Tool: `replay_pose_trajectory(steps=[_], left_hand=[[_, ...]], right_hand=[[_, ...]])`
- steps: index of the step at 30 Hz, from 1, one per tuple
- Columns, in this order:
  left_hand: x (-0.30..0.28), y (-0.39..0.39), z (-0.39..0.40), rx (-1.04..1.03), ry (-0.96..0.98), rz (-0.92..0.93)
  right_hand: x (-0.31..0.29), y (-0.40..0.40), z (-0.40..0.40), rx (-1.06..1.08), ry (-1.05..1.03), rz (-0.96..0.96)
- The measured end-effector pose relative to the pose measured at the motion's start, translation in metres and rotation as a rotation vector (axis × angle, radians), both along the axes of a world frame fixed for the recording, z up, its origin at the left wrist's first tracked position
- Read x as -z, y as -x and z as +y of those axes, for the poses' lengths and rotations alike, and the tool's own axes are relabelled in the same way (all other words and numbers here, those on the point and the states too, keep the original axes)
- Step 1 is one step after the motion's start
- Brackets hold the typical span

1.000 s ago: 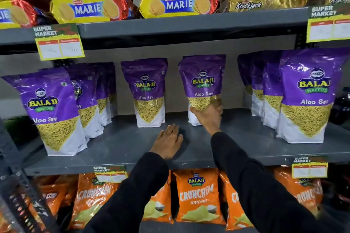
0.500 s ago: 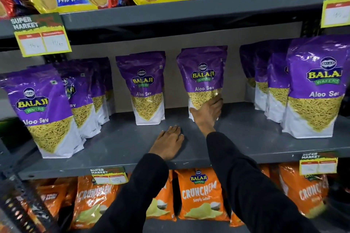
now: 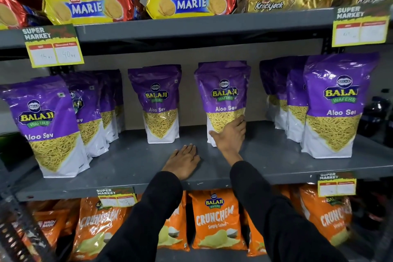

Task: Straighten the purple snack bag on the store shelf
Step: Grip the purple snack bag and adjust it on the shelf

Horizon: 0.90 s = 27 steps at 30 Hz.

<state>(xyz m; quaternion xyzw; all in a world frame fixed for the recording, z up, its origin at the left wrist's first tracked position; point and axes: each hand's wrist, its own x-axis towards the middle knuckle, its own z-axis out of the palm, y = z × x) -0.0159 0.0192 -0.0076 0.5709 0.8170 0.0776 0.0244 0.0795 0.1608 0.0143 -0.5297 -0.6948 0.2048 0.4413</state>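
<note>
A purple Balaji Aloo Sev snack bag (image 3: 223, 95) stands upright near the back of the grey middle shelf (image 3: 265, 159), right of centre. My right hand (image 3: 230, 134) wraps around the bag's lower front, with the thumb at its left edge and the fingers over its right side. My left hand (image 3: 182, 162) lies flat, palm down, on the shelf in front, fingers spread, touching no bag. Another purple bag (image 3: 158, 102) stands just to the left.
Rows of the same purple bags stand at the shelf's left (image 3: 44, 125) and right (image 3: 336, 108). Marie and Krackjack biscuit packs fill the shelf above; orange Crunchem bags (image 3: 217, 219) sit below. Price tags (image 3: 54, 47) hang off the shelf edges.
My right hand has shifted from the bag's lower middle towards its right side, fingers spreading around it. The bag stands a little squarer. My left hand has stayed flat on the shelf.
</note>
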Motion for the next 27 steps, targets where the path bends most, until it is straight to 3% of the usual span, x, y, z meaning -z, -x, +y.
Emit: replay_pose_trajectory(steps=[16, 27], left_hand=[[-0.008, -0.013, -0.003, -0.052, 0.049, 0.023], [-0.008, -0.015, -0.001, -0.062, 0.037, 0.042]], right_hand=[[0.014, -0.08, -0.064, -0.06, -0.094, 0.057], [0.014, -0.078, -0.065, -0.018, -0.105, 0.052]])
